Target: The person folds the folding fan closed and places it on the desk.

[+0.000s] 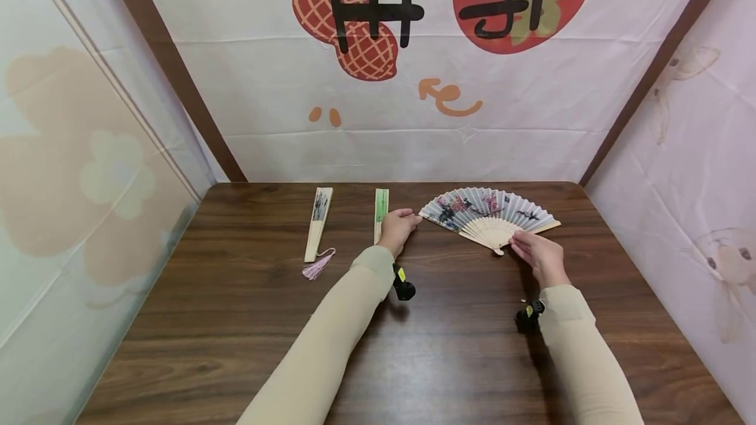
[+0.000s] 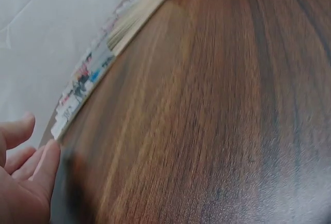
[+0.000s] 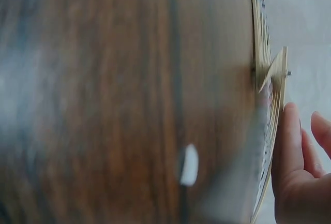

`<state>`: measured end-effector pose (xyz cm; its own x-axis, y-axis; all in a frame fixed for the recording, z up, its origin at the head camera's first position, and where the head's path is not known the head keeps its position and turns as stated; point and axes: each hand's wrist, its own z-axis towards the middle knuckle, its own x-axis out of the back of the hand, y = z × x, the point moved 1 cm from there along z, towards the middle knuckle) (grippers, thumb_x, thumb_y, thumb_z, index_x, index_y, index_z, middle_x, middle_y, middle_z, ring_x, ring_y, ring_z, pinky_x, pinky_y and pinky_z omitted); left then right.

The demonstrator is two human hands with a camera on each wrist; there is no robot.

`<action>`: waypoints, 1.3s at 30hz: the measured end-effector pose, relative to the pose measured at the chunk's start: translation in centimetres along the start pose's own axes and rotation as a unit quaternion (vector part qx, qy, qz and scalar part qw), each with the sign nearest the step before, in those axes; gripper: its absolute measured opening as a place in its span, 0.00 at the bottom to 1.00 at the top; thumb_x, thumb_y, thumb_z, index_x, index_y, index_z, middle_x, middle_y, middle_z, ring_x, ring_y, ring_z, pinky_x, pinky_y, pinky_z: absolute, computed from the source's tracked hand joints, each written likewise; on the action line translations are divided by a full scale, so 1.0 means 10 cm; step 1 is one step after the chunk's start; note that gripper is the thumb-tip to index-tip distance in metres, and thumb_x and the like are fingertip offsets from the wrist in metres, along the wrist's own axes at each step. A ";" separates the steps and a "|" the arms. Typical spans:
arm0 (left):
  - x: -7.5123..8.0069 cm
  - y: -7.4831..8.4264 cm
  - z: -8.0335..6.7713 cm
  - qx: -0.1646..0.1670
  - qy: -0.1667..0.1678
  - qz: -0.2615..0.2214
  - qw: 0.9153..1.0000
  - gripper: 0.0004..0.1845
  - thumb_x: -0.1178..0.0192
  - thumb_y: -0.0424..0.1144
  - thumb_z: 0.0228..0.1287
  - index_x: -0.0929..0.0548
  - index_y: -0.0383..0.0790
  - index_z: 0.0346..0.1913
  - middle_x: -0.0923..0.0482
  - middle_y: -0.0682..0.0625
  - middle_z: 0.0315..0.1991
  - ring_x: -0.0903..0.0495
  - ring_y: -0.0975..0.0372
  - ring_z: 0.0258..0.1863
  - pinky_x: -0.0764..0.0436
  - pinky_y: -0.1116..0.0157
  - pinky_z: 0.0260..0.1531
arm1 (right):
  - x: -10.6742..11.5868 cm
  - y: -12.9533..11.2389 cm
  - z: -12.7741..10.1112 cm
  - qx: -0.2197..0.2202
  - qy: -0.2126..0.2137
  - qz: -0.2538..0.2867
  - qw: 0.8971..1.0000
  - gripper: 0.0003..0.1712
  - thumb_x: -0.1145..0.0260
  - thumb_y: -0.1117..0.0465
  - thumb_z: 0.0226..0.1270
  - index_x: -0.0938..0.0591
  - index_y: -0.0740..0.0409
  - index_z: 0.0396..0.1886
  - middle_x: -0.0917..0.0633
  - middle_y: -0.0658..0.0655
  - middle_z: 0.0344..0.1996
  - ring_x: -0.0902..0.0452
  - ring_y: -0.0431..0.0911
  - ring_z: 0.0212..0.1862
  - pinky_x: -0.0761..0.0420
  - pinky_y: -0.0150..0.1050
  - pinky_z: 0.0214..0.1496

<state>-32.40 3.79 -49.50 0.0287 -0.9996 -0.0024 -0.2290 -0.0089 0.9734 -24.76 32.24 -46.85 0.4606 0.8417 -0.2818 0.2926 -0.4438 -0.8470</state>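
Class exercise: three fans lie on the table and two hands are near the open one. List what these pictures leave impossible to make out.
- Head view: whether the left hand touches the open fan or the green folded fan; too small.
- Right wrist view: the right hand is cut off by the edge, so its grip is unclear.
- Left wrist view: table blurred.

A dark wood-grain table [image 1: 248, 320] is set in a corner lined with printed cloth. 3 fans are laid along its far half. A closed fan with a pink tassel [image 1: 317, 225] is placed at the left. A closed green fan [image 1: 380, 210] is placed just beside it, towards the middle. An open floral fan [image 1: 487, 215] is spread flat at the right.
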 end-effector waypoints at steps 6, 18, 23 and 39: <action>-0.01 -0.06 0.06 0.010 -0.017 -0.019 1.000 0.23 0.38 0.33 0.69 0.25 0.29 0.64 0.21 0.35 0.60 0.19 0.49 0.58 0.17 0.60 0.60 | 0.07 0.00 0.02 -0.009 0.015 -0.007 1.000 0.16 0.38 0.73 0.68 0.16 0.57 0.22 0.13 0.50 0.19 0.14 0.39 0.27 0.11 0.33 0.43; -0.05 -0.07 0.15 0.007 -0.039 -0.035 0.999 0.26 0.40 0.31 0.69 0.29 0.26 0.67 0.26 0.34 0.65 0.22 0.50 0.63 0.19 0.61 0.63 | 0.16 -0.03 0.05 -0.045 0.021 -0.002 0.999 0.15 0.37 0.70 0.69 0.16 0.56 0.21 0.12 0.52 0.20 0.13 0.42 0.28 0.11 0.34 0.46; -0.06 -0.08 0.16 0.006 -0.042 -0.026 0.999 0.25 0.41 0.30 0.70 0.29 0.27 0.67 0.25 0.34 0.64 0.22 0.50 0.63 0.19 0.61 0.63 | 0.17 -0.06 0.09 -0.076 0.007 0.004 0.997 0.13 0.38 0.69 0.70 0.18 0.57 0.24 0.13 0.54 0.21 0.13 0.43 0.30 0.12 0.35 0.49; -0.11 -0.08 0.19 -0.001 -0.022 -0.009 1.000 0.21 0.42 0.30 0.70 0.25 0.27 0.64 0.20 0.33 0.58 0.19 0.50 0.58 0.17 0.62 0.59 | 0.09 -0.10 0.24 -0.132 0.009 0.036 0.991 0.16 0.42 0.75 0.69 0.21 0.61 0.21 0.15 0.56 0.18 0.16 0.45 0.24 0.11 0.35 0.44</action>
<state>-34.06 4.86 -50.67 -0.0098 -0.9995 -0.0309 -0.2271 -0.0278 0.9735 -26.69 34.15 -47.38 0.5029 0.8001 -0.3271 0.4662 -0.5697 -0.6768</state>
